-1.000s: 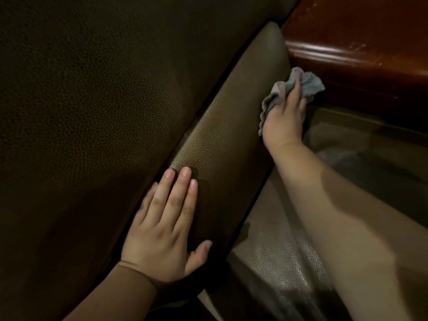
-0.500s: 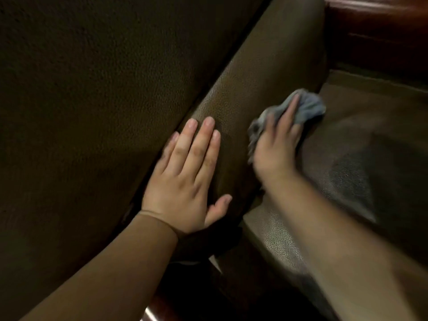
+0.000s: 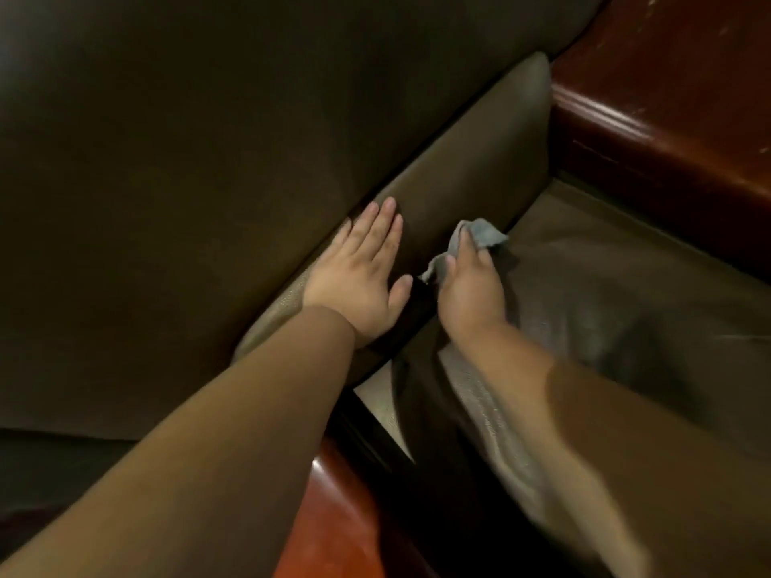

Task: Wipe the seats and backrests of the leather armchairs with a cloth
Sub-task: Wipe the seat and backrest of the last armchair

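A dark brown leather armchair fills the view. Its big backrest cushion (image 3: 187, 160) takes up the upper left, a lower padded strip (image 3: 471, 173) runs diagonally below it, and the seat cushion (image 3: 605, 294) lies at the right. My left hand (image 3: 359, 277) rests flat, fingers straight, on the strip where it meets the backrest. My right hand (image 3: 469, 289) grips a crumpled grey cloth (image 3: 479, 235) and presses it against the strip's lower face, close to the seat crease. Part of the cloth is hidden under my fingers.
A glossy red-brown wooden armrest (image 3: 667, 98) borders the seat at the upper right. Another polished wooden armrest (image 3: 333, 506) shows at the bottom centre, under my left forearm. The light is dim.
My right hand has drawn the cloth along the strip from its far end by the wooden armrest to a spot right next to my left hand, which stays flat on the strip. The view pulled back.
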The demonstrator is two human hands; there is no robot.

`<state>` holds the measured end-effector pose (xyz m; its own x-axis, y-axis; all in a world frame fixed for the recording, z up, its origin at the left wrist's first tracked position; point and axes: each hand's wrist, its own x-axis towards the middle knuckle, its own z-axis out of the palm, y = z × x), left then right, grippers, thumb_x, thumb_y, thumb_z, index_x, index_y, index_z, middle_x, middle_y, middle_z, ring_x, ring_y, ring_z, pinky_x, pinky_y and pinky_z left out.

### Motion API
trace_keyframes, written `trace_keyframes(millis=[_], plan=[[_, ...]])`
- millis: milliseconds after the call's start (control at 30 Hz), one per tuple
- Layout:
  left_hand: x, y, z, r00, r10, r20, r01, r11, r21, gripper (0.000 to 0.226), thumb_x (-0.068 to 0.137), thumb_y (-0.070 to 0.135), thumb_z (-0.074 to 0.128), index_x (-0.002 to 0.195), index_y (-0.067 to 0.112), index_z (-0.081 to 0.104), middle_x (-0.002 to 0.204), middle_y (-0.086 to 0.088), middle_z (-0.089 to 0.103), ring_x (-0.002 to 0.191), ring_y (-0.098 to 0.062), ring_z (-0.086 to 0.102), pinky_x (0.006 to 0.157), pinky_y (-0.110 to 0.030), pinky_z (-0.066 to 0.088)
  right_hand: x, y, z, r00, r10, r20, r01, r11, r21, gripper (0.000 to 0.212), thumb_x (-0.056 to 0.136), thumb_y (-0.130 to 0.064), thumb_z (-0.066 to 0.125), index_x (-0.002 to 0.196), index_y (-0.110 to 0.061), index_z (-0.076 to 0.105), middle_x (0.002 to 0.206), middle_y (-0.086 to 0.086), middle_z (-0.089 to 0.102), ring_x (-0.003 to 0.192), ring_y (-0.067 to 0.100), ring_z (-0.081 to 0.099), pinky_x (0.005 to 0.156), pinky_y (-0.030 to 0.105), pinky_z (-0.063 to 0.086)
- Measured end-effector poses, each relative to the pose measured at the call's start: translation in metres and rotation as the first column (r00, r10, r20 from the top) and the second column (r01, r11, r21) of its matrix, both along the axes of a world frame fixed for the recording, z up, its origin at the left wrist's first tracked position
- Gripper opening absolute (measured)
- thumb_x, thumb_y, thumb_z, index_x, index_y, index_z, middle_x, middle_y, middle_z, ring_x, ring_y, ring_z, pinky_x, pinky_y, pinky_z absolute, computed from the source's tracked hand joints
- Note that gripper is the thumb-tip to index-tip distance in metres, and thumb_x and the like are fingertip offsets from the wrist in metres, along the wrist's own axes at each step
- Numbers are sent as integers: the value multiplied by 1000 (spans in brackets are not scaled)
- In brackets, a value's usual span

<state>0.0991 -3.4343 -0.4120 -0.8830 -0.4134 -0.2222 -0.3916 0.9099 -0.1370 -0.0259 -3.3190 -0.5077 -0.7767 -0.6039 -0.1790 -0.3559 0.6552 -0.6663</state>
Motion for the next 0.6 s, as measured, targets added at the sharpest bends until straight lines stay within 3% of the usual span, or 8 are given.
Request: trace_keyframes(millis=[67, 133, 233, 400, 500, 600], plan=[[0, 24, 12, 983, 133, 125, -144, 987, 78, 79, 106, 57, 19, 168, 12, 0, 176, -5, -14, 162, -20, -12, 132, -43, -3, -18, 15, 28, 993, 116, -37, -114, 992, 45, 50, 111, -31, 35, 159, -17, 34, 152, 16, 45, 130, 34, 51, 105, 40, 42], [2, 48, 32, 935, 218, 279, -273, 946, 175, 77, 108, 56, 27, 168, 14, 3, 176, -4, -11, 162, -20, -9, 133, -44, 3, -23, 40, 52, 968, 251, 1, -249, 959, 135, 44, 110, -29, 36, 150, -15, 48, 144, 14, 54, 127, 34, 53, 102, 39, 43], [11, 85, 69, 845, 318, 429, -459, 844, 277, 69, 110, 54, 29, 166, 13, 25, 174, -9, 20, 162, -27, 12, 131, -46, 19, -31, 84, 88, 903, 428, -32, -404, 874, 271, 37, 111, -32, 34, 131, -12, 58, 127, 15, 62, 115, 33, 57, 95, 37, 43], [18, 151, 137, 779, 475, 408, -612, 717, 333, 57, 108, 53, 37, 157, 23, 45, 153, -6, 54, 137, -28, 53, 111, -47, 48, -67, 146, 168, 813, 579, -57, -526, 772, 357, 36, 109, -41, 35, 124, -18, 58, 122, 9, 63, 109, 29, 60, 92, 38, 46], [-1, 185, 182, 743, 538, 399, -665, 665, 341, 57, 108, 54, 38, 156, 23, 46, 147, -5, 58, 131, -28, 58, 105, -43, 51, -99, 173, 224, 726, 687, -31, -616, 669, 417, 35, 109, -42, 34, 122, -19, 58, 126, 6, 62, 113, 27, 60, 94, 36, 45], [-35, 216, 222, 731, 581, 357, -682, 646, 344, 58, 109, 53, 38, 159, 25, 42, 153, -4, 55, 136, -27, 55, 108, -38, 49, -134, 190, 279, 681, 729, -73, -642, 642, 419, 35, 108, -42, 36, 121, -20, 60, 127, 5, 62, 115, 27, 60, 93, 35, 45]])
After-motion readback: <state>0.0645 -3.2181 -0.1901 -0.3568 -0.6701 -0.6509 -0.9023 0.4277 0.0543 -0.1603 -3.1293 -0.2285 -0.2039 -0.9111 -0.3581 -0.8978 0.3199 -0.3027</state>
